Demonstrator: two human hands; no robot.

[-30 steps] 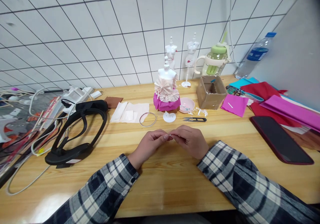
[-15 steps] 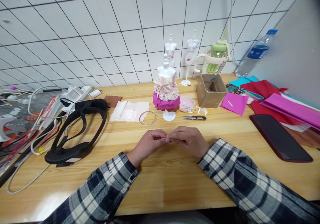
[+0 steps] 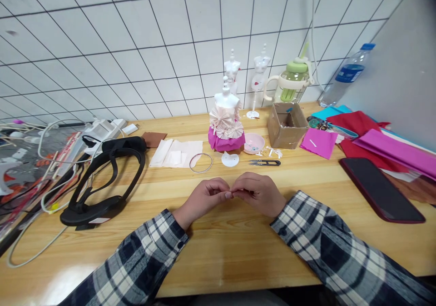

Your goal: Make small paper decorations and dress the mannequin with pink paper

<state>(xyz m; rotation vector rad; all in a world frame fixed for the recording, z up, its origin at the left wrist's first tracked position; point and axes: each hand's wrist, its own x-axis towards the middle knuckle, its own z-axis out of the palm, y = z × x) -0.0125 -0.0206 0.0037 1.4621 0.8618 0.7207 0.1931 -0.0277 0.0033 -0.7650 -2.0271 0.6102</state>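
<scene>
My left hand (image 3: 207, 199) and my right hand (image 3: 259, 193) meet fingertip to fingertip above the front of the wooden table. Both are closed in a pinch; whatever they may hold is too small or too hidden to make out. Beyond them stands a small white dress form (image 3: 226, 99), dressed in pleated pale pink fabric (image 3: 225, 123) over a magenta skirt (image 3: 226, 141). A thin hoop (image 3: 200, 163) lies behind my left hand, and black thread snips (image 3: 265, 163) lie behind my right. Pale cloth pieces (image 3: 175, 153) are spread to the left of the dress form.
Right of the dress form are a pink dish (image 3: 254, 143), a cardboard box (image 3: 287, 126), magenta fabric (image 3: 319, 142) and a phone (image 3: 381, 188). A green-lidded jug (image 3: 293, 81) and a plastic bottle (image 3: 347, 75) stand behind. A black headset (image 3: 102, 183) and cables occupy the left.
My joined fingertips have shifted slightly to the right, still pinched together. The camera view has tilted a little; the things on the table appear unmoved.
</scene>
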